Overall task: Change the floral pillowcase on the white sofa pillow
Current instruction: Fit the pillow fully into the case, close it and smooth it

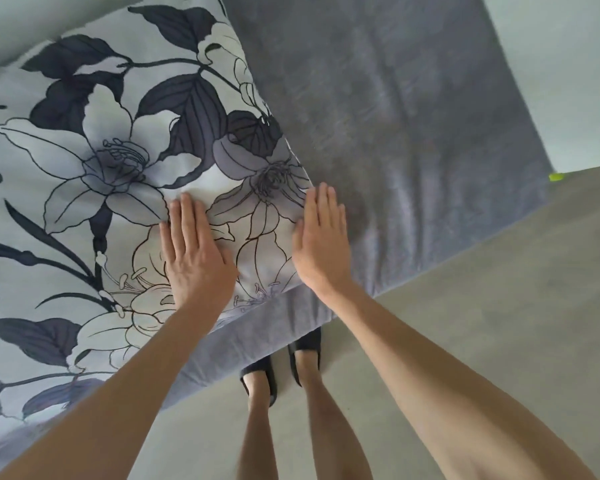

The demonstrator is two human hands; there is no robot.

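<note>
The left hand [196,258] lies flat, palm down, on the floral pillowcase [94,174], its fingers straight and held close together, pinching nothing. The right hand [321,240] is flat too, fingers straight and together, pressing against the right edge of the same pillow near its lower corner, where the fabric meets the grey sofa [395,133]. The pillow fills the left and centre of the frame, covered in pale blue cloth printed with large white lilies and dark leaves, and it rests on the sofa seat, which runs from the upper centre down to the lower left. Below the sofa edge, at the bottom centre, the person's feet in dark slippers [305,355] stand on a pale grey floor [499,306]. A small lime-green object [556,177] sits at the right, by the sofa's far corner.
</note>
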